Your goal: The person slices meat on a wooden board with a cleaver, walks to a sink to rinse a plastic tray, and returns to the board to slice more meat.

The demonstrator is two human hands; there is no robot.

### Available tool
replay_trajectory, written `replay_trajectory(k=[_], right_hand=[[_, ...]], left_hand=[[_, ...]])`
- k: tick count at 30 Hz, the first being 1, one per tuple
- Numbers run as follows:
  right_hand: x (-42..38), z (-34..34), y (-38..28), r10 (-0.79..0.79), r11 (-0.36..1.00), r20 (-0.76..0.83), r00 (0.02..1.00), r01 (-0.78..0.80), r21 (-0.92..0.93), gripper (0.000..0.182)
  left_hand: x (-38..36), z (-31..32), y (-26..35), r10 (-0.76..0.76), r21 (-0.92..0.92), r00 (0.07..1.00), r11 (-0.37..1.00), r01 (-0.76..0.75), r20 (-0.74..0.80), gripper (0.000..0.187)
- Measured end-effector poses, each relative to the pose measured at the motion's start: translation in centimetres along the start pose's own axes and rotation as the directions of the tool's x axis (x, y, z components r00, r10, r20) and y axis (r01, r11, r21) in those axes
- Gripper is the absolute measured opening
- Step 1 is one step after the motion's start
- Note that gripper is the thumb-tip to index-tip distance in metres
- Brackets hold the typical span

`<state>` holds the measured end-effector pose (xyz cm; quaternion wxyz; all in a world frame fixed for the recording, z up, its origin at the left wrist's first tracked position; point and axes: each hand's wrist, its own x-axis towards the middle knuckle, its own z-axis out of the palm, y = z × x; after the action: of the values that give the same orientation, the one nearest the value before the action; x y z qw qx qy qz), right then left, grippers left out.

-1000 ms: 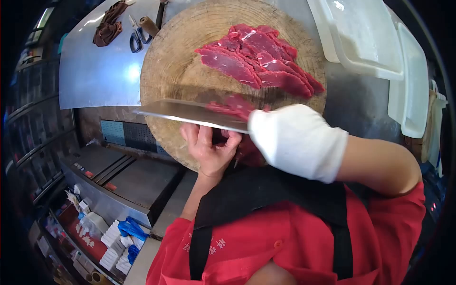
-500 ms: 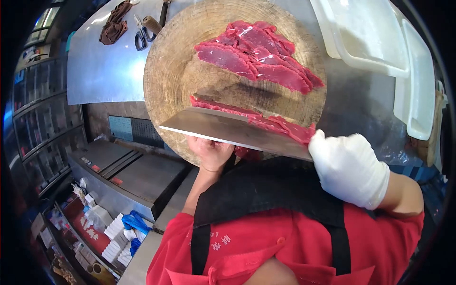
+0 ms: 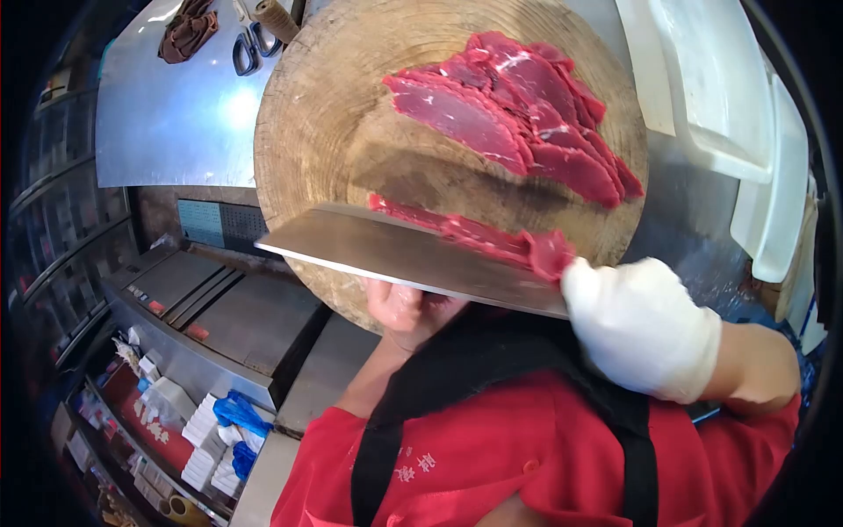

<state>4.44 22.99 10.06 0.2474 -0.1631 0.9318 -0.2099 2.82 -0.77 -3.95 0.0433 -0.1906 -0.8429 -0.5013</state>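
My right hand [image 3: 641, 329], in a white glove, is closed at the right end of a wide cleaver [image 3: 395, 259]; the handle is hidden inside the grip. The blade lies slantwise across the near part of a round wooden chopping block [image 3: 307, 132]. Along the blade's far edge runs a strip of sliced red meat [image 3: 483, 235], curled at its right end. Bare and partly covered by the blade, my left hand [image 3: 399, 307] is curled against a dark red piece of meat [image 3: 443, 301], little of which shows. A pile of meat slices [image 3: 518, 114] lies farther back.
White plastic tubs [image 3: 716, 97] stand at the right on the metal counter. To the left are scissors [image 3: 250, 51], a spool of twine [image 3: 277, 19] and a brown cloth [image 3: 187, 33]. A metal unit [image 3: 237, 316] and a shelf of white packets [image 3: 206, 439] sit lower left.
The view has shifted, and the block looks closer. The strip's right end now curls up beside the gloved hand. My left hand remains behind the blade.
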Motion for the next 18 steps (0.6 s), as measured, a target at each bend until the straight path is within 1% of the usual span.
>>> replay_trajectory(k=[1, 2, 3, 5, 6, 7, 8, 9, 10, 11, 12, 13, 15, 16, 17, 18], right_hand=[[1.8, -0.2, -0.2, -0.013, 0.999, 0.043, 0.999, 0.011, 0.049, 0.009], [3.6, 0.3, -0.4, -0.088, 0.989, -0.071, 0.994, 0.096, 0.111, 0.010], [5.0, 1.5, -1.2, -0.143, 0.979, -0.199, 0.969, 0.168, 0.116, 0.016], [6.0, 1.6, -1.3, -0.182, 0.971, -0.230, 0.956, 0.212, 0.114, 0.015], [5.8, 1.2, -1.0, -0.175, 0.976, -0.190, 0.966, 0.195, 0.094, 0.015], [5.4, 0.8, -1.0, -0.166, 0.981, -0.151, 0.975, 0.178, 0.074, 0.015], [4.6, 0.2, -1.1, -0.024, 0.996, 0.021, 0.999, 0.022, 0.089, 0.014], [3.5, -0.3, -0.8, 0.055, 0.997, 0.101, 0.993, -0.061, 0.055, 0.012], [2.3, -0.9, 0.3, 0.059, 0.998, 0.103, 0.993, -0.061, 0.016, 0.012], [1.3, -1.4, 1.8, 0.062, 0.998, 0.105, 0.993, -0.060, -0.026, 0.013], [0.8, -1.5, 2.1, 0.070, 0.997, -0.027, 0.997, -0.071, -0.038, 0.012], [0.3, -1.1, 2.2, 0.071, 0.997, -0.033, 0.997, -0.072, -0.036, 0.012], [-0.7, -0.4, 1.7, 0.124, 0.992, -0.118, 0.985, -0.126, -0.014, 0.012], [-1.6, -0.4, 1.3, 0.092, 0.996, -0.162, 0.983, -0.087, 0.034, 0.011], [-2.6, -0.3, 1.0, 0.022, 1.000, -0.171, 0.985, -0.022, 0.002, 0.010], [-3.7, -0.1, 0.7, -0.007, 1.000, -0.201, 0.980, 0.005, -0.010, 0.010]], left_hand=[[0.6, -0.1, 0.3, -0.039, -0.026, 0.999, 0.999, 0.039, 0.009, 0.045], [2.1, 0.1, 0.7, 0.262, 0.228, 0.965, 0.942, -0.247, -0.036, 0.051], [2.6, -0.2, 1.0, 0.250, 0.262, 0.968, 0.934, -0.244, 0.009, 0.049], [2.9, 0.6, 1.4, 0.259, 0.303, 0.963, 0.926, -0.227, -0.071, 0.045], [2.8, 0.5, 1.5, 0.245, 0.342, 0.968, 0.915, -0.215, -0.049, 0.040], [2.7, 0.7, 1.5, 0.239, 0.323, 0.968, 0.924, -0.203, -0.075, 0.034], [2.8, 0.7, 1.5, 0.232, 0.319, 0.969, 0.927, -0.196, -0.080, 0.034], [2.7, 0.6, 1.6, 0.219, 0.317, 0.972, 0.931, -0.183, -0.084, 0.033], [2.4, 0.9, 1.3, 0.236, 0.297, 0.963, 0.936, -0.190, -0.130, 0.032], [2.5, 0.8, 1.6, 0.240, 0.305, 0.966, 0.931, -0.199, -0.101, 0.031], [2.5, 0.9, 1.6, 0.246, 0.293, 0.962, 0.934, -0.202, -0.122, 0.030], [2.4, 1.0, 1.5, 0.255, 0.280, 0.957, 0.937, -0.210, -0.136, 0.030], [2.0, 1.1, 1.5, 0.276, 0.295, 0.952, 0.928, -0.228, -0.132, 0.030], [1.9, 1.0, 1.7, 0.272, 0.309, 0.951, 0.926, -0.218, -0.145, 0.031], [1.8, 1.0, 1.6, 0.265, 0.324, 0.951, 0.924, -0.204, -0.157, 0.032], [1.5, 0.7, 1.0, 0.292, 0.343, 0.950, 0.908, -0.239, -0.110, 0.036]])
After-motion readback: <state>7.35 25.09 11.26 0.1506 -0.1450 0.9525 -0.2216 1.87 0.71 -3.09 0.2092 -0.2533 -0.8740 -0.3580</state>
